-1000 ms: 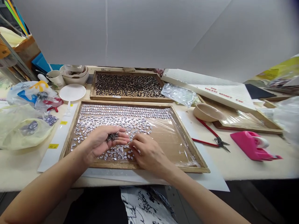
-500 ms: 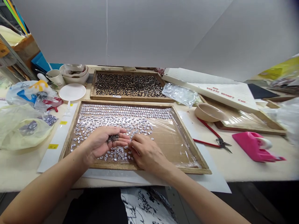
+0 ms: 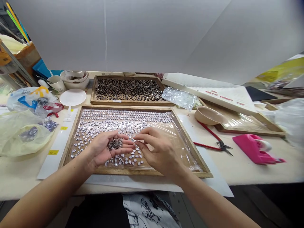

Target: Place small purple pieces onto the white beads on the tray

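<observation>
My left hand (image 3: 102, 148) is palm up over the front of a wooden-framed tray (image 3: 65, 152), cupping a loose heap of small metal pins (image 3: 115, 144). My right hand (image 3: 158, 152) hovers beside its fingertips, with thumb and forefinger nearly pinched; anything between them is too small to make out. Below both hands, small pale drop-shaped pieces (image 3: 134, 156) with dark centres lie on the tray's clear film. Those at the back stand in neat rows, while the ones nearer me are scattered. The tray's right part shows bare film over brown board.
Behind stands a second tray (image 3: 128, 102) of dark glittering pieces. To the right are a beige bowl (image 3: 209, 115), red-handled pliers (image 3: 222, 145) and a pink tape dispenser (image 3: 251, 148). On the left lie plastic bags (image 3: 21, 136) and a round white lid (image 3: 72, 97).
My right hand has lifted and turned, its fingers rising from the pale pieces to beside my left fingertips. My left palm has opened a little, showing more of the pins.
</observation>
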{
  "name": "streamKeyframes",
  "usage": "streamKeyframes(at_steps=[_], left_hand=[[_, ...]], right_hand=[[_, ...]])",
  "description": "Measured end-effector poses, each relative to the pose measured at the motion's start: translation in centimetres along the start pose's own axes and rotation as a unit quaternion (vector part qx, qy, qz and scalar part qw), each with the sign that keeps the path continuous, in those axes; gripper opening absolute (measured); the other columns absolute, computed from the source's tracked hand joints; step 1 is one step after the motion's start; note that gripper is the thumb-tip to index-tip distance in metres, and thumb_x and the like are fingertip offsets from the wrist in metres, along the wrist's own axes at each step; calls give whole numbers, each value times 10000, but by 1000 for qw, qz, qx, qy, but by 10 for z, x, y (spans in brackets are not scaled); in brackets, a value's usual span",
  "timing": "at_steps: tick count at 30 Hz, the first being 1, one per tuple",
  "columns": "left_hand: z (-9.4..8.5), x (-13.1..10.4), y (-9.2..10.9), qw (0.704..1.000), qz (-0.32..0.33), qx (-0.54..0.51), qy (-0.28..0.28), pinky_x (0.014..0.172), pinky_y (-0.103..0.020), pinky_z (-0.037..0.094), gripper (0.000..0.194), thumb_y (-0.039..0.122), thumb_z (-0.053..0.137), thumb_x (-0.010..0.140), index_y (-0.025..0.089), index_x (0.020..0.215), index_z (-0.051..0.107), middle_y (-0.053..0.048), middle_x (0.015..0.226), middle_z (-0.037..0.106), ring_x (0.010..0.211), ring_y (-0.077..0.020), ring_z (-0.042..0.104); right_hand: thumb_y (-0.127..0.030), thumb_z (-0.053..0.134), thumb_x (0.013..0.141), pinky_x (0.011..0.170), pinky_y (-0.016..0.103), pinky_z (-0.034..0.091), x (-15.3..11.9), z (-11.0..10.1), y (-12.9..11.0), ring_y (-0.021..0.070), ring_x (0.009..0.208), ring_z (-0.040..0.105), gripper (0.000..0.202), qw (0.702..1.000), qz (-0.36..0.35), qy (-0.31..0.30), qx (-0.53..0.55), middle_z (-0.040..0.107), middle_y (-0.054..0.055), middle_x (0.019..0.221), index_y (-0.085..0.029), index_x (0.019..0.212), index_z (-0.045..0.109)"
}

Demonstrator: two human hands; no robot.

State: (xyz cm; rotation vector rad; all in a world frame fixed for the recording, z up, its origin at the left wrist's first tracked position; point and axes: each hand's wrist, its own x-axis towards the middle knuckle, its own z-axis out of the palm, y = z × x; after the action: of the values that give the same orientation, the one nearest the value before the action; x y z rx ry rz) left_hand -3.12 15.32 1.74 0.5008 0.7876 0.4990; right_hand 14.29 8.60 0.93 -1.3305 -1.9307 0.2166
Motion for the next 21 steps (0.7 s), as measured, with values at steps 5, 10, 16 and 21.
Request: streamKeyframes(at_steps=[5, 10, 16, 21], left_hand=[[3, -1, -4, 998, 40, -19, 43, 728, -460, 575, 228, 167, 438, 881, 75, 753, 602, -87, 796, 644, 704, -182, 632], [2, -1, -6, 998, 44, -23, 50, 659, -372, 585, 211, 172, 440, 884, 83, 786, 604, -82, 833, 630, 701, -146, 596], [2, -1, -8, 997, 38, -28, 57, 666, -336, 579, 207, 138, 451, 872, 84, 766, 620, -63, 777, 617, 685, -131, 595], [1, 0, -7, 999, 28, -14, 19, 740, -355, 573, 176, 73, 492, 825, 62, 777, 661, -82, 816, 648, 734, -149, 626]], right_hand=[[-120, 510, 845, 677, 307, 422, 15, 16, -11, 166, 750, 511, 184, 997, 51, -58, -2, 541, 54, 816, -177, 924, 666], [-122, 557, 819, 685, 305, 411, 20, 23, -11, 165, 751, 510, 130, 992, 93, -81, -22, 545, 50, 818, -167, 878, 663], [-72, 559, 785, 642, 273, 396, 22, 23, -8, 143, 717, 501, 141, 989, 105, -101, 12, 542, 27, 791, -177, 805, 652], [-61, 552, 792, 653, 265, 405, 23, 20, -3, 136, 728, 518, 144, 988, 100, -99, 57, 550, 19, 780, -174, 770, 638]])
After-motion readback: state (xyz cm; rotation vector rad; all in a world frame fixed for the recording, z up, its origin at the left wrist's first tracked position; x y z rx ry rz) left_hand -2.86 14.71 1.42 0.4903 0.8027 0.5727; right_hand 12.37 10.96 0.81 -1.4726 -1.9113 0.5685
